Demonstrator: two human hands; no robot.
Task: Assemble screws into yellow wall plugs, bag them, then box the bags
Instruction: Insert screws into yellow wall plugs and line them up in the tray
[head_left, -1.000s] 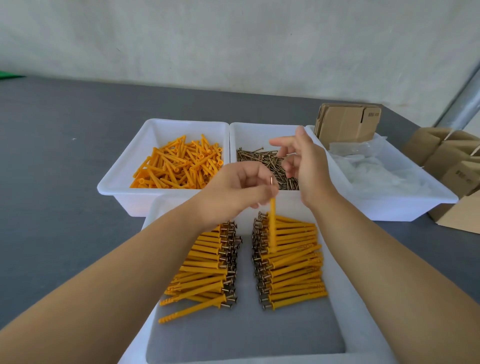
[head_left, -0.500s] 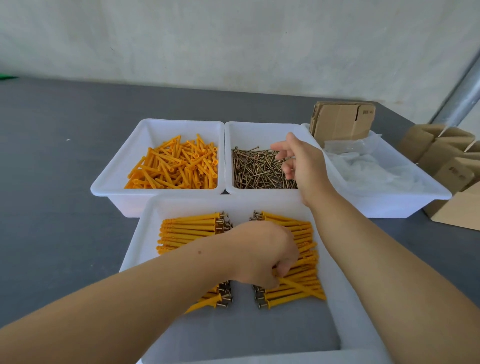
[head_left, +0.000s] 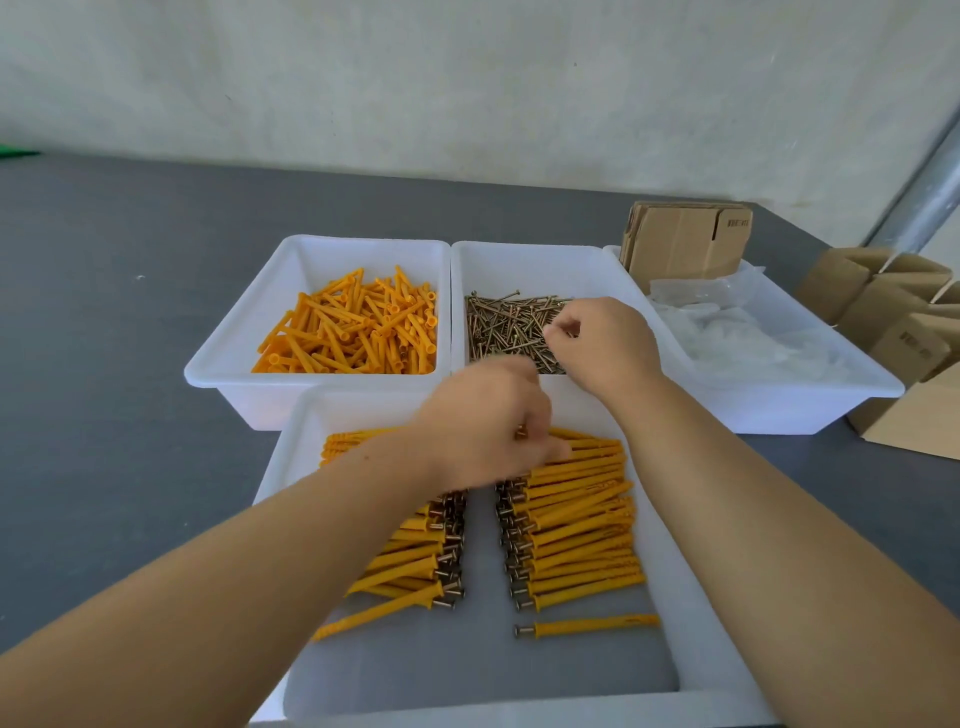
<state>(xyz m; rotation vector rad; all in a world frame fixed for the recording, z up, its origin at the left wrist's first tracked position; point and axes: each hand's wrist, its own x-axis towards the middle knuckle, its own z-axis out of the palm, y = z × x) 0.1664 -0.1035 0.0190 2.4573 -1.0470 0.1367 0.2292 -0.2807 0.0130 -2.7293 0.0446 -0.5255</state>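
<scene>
Fingers of the right hand (head_left: 602, 343) pinch at screws (head_left: 506, 327) (centre bin). Left hand (head_left: 485, 426) curls mid-frame, blurred; its grip perhaps empty, I cannot tell.

1. Four white plastic trays: the near tray (head_left: 291, 467), the left tray (head_left: 234, 358), the middle tray (head_left: 524, 260) and the right tray (head_left: 810, 410).
2. Loose wall plugs (head_left: 353, 332), orange-yellow, fill the left tray.
3. Screws (head_left: 504, 327), dull brass-brown, fill the middle tray.
4. Assembled plugs (head_left: 576, 540) in the near tray: yellow bodies with dark metallic screw heads.
5. Clear, whitish plastic bags (head_left: 727, 332) in the right tray.
6. Plain brown cardboard boxes (head_left: 685, 244), with small dark print.
7. The table (head_left: 104, 312) is dark grey; the wall (head_left: 467, 78) pale grey-white.
</scene>
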